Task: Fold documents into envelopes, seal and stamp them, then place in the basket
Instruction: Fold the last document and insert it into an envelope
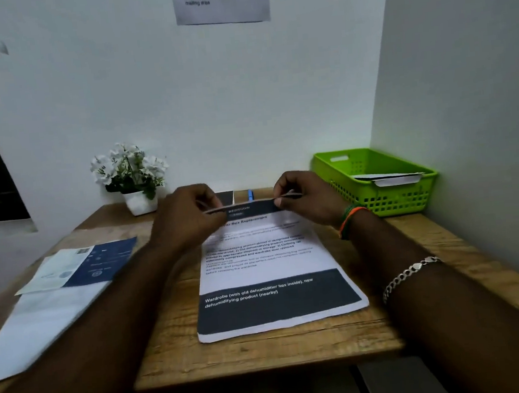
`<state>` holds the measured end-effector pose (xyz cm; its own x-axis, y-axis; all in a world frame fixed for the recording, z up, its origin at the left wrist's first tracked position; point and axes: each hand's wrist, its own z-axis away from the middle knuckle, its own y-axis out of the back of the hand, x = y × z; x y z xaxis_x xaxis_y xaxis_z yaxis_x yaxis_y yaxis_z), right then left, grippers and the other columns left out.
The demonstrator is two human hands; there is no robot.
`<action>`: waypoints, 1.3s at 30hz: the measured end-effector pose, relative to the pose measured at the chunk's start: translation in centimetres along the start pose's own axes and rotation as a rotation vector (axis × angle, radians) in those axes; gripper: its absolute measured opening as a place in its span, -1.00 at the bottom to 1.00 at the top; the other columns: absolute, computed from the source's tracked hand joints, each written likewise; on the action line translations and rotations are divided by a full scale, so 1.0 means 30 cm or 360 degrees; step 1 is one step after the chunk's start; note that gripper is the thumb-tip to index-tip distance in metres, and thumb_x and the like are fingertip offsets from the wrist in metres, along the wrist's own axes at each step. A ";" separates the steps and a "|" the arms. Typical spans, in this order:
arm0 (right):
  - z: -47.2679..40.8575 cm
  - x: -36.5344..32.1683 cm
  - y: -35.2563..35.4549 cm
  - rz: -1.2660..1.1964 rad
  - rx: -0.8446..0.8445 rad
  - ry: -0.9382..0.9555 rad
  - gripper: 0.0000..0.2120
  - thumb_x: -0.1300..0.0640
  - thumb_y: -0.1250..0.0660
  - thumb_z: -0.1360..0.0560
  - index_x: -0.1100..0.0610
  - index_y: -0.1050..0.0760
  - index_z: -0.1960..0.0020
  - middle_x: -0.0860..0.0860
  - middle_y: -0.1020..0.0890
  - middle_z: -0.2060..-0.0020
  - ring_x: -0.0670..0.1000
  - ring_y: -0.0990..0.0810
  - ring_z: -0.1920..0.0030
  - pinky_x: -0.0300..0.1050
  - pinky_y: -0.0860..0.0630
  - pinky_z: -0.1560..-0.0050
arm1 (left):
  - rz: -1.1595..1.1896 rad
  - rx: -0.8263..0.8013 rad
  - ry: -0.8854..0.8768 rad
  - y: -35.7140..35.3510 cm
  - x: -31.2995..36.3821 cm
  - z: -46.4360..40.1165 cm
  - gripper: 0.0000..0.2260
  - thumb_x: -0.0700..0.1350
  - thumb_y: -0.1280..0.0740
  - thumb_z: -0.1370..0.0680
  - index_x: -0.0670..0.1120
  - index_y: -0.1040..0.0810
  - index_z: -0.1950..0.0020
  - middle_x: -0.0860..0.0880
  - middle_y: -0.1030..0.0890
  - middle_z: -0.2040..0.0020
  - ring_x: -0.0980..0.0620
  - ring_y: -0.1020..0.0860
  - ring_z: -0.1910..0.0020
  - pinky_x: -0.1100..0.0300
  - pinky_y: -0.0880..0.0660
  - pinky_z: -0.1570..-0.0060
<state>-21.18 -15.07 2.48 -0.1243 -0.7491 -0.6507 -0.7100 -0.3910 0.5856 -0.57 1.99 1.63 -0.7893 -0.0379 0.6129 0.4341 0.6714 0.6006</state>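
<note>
Pinching the far edge of the document [267,259] (thin, limp, easily creased) lying mid-desk, left hand [187,219] and right hand [306,201] fingers closed on its far corners, best hold for folding nearward.

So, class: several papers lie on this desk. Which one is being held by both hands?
The printed document at the desk's middle: both the left hand and right hand pinch its lifted far edge. The papers at the left lie untouched.

document [267,259] reads "wardrobe", wall notice [222,0] "envelope".
</note>
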 end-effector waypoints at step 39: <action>0.042 -0.022 -0.023 0.0514 -0.0604 -0.0349 -0.79 0.18 -0.48 -0.47 0.06 -0.62 -0.10 -0.11 -0.58 0.16 -0.15 -0.53 0.17 -0.41 -0.41 0.19 | -0.0303 -0.0571 -0.0039 -0.109 -0.079 0.001 -0.82 0.12 -0.54 -0.45 0.13 -0.64 0.02 0.08 -0.64 0.02 0.06 -0.60 -0.04 0.16 -0.51 -0.01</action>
<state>-21.49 -13.64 1.90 -0.4649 -0.7498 -0.4708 -0.3169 -0.3555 0.8793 -0.14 -0.10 -1.80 -0.8783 -0.1163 0.4638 0.4000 0.3528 0.8459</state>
